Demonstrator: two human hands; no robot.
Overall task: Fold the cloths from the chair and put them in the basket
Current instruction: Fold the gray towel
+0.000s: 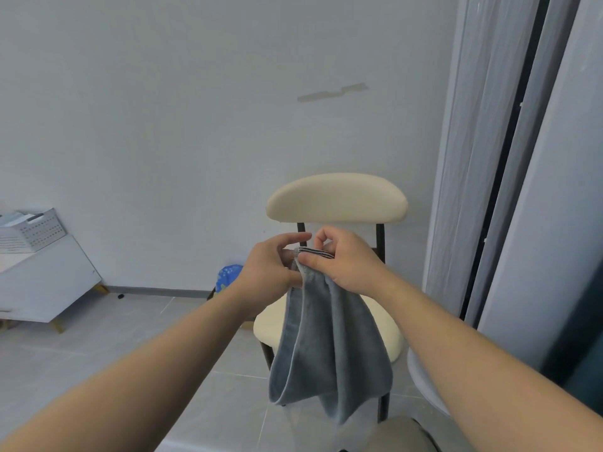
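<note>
Forearms extend toward the chair [336, 197]; left hand [270, 269] and right hand [342, 262] pinch the blue cloth [329, 347] at its striped hem (likely matching corners), hanging before the seat; basket [32, 230] stands far left.

One wide-angle camera sat on the person's head, looking forward and down. It faced the nearby chair [336, 197] squarely, the wall [163, 109] just behind.

Light was soft, even and cool, with a bluish-grey cast on the wall [195, 109] behind the grip. Moderately bright; shadows were faint, soft-edged. The cloth [329, 337] hem at the grip was sharp. Forearms [146, 370] nearer than the grip were stretched wide; the curtain [489, 158] right of it bowed. Bottom edge below the grip was soft.
</note>
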